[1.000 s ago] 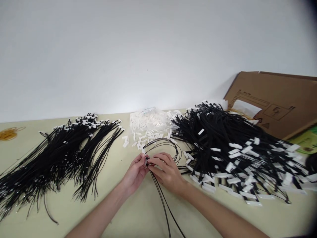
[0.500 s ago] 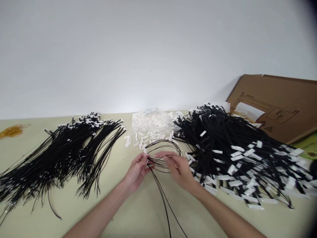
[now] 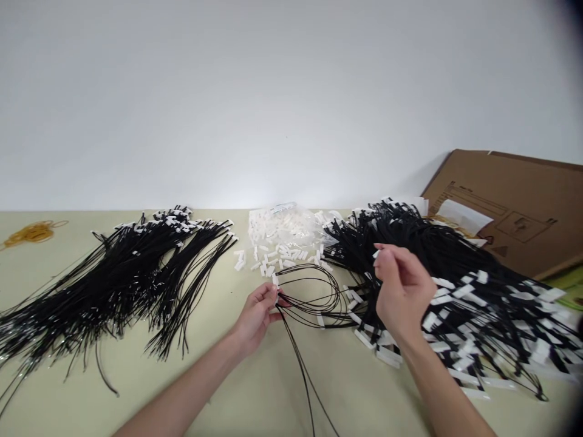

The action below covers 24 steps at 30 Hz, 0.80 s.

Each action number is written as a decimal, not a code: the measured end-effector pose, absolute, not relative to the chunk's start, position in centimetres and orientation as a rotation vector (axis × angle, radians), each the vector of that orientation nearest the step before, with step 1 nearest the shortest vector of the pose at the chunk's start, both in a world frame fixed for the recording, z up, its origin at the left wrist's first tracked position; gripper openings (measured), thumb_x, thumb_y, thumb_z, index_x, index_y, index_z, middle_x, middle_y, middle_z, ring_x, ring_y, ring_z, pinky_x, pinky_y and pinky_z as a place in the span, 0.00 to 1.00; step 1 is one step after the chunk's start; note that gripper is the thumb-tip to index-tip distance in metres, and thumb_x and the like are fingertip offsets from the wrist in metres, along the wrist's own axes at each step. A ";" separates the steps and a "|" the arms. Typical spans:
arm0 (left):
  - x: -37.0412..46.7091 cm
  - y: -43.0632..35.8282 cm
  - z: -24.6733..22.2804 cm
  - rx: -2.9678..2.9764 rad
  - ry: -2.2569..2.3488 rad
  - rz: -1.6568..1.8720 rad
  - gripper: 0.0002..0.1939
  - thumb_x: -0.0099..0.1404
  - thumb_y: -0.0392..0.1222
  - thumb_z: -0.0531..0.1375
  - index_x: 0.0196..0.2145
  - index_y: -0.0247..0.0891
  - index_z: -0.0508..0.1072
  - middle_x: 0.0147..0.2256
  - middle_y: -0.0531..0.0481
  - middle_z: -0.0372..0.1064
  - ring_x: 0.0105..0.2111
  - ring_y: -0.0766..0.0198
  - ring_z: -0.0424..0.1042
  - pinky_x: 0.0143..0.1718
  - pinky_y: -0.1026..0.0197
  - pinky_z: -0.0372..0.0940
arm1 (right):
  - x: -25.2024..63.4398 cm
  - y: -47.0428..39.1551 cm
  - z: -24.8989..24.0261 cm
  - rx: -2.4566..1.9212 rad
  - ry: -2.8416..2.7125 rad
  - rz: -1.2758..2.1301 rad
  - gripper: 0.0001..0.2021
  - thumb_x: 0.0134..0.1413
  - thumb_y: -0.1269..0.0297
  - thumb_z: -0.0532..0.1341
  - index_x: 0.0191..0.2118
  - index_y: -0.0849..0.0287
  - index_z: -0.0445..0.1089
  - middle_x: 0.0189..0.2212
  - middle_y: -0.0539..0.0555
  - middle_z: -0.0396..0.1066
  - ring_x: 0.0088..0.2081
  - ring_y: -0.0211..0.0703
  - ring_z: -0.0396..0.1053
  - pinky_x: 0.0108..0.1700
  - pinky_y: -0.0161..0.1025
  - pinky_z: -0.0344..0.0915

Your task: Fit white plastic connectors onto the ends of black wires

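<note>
In the middle, my left hand [image 3: 255, 318] pinches a white plastic connector [image 3: 275, 280]. Thin black wires [image 3: 334, 290] run from it, curving in loops to the right, while a few strands hang down toward the front edge of the view. Over the big pile of black cables [image 3: 359, 243], my right hand [image 3: 403, 288] is raised with its fingers closed together. Whatever may be between those fingertips is hidden or too small to make out. Loose white connectors [image 3: 286, 255] lie just beyond my left hand.
A clear plastic bag [image 3: 291, 224] of white connectors lies by the wall. To the left spreads a heap of black cables [image 3: 122, 273] with white ends, and farther left some yellow ties [image 3: 34, 233]. A cardboard box [image 3: 514, 212] leans at the right, behind the white-tagged cables.
My right hand has moved right and up, away from the wires beside my left hand, and its fingers have closed. My left hand keeps its hold on the connector. The view has shifted slightly.
</note>
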State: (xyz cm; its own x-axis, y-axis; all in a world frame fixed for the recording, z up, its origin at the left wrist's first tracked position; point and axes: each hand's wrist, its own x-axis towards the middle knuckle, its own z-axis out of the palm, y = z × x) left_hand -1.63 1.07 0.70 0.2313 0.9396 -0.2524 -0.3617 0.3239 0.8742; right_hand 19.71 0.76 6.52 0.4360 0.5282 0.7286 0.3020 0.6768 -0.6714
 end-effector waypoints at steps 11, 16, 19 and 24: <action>-1.6 1.2 0.4 0.805 0.779 1.016 0.08 0.57 0.44 0.58 0.29 0.36 0.67 0.27 0.51 0.62 0.27 0.68 0.63 0.26 0.66 0.61 | 16.0 0.1 3.0 -0.888 -2.073 -0.312 0.06 0.51 0.72 0.59 0.35 0.58 0.70 0.20 0.50 0.62 0.26 0.36 0.51 0.28 0.33 0.53; -1.5 1.1 0.7 0.815 0.768 1.010 0.09 0.55 0.44 0.60 0.28 0.35 0.68 0.28 0.51 0.63 0.27 0.68 0.63 0.26 0.66 0.60 | 16.2 0.2 2.8 -0.905 -2.069 -0.307 0.05 0.53 0.71 0.57 0.35 0.58 0.70 0.21 0.50 0.61 0.26 0.36 0.50 0.29 0.33 0.52; -1.5 1.1 0.8 0.834 0.769 1.010 0.09 0.55 0.44 0.60 0.29 0.35 0.69 0.28 0.51 0.63 0.27 0.68 0.63 0.26 0.66 0.60 | 16.2 0.2 2.9 -0.915 -2.075 -0.311 0.05 0.53 0.70 0.57 0.34 0.57 0.70 0.21 0.50 0.61 0.26 0.36 0.50 0.29 0.33 0.52; -1.4 1.1 0.7 0.858 0.768 1.012 0.09 0.56 0.45 0.60 0.29 0.35 0.68 0.28 0.51 0.64 0.26 0.68 0.64 0.26 0.65 0.60 | 16.0 0.0 2.9 -0.920 -2.083 -0.302 0.05 0.53 0.71 0.57 0.33 0.58 0.69 0.21 0.50 0.61 0.26 0.37 0.51 0.29 0.33 0.52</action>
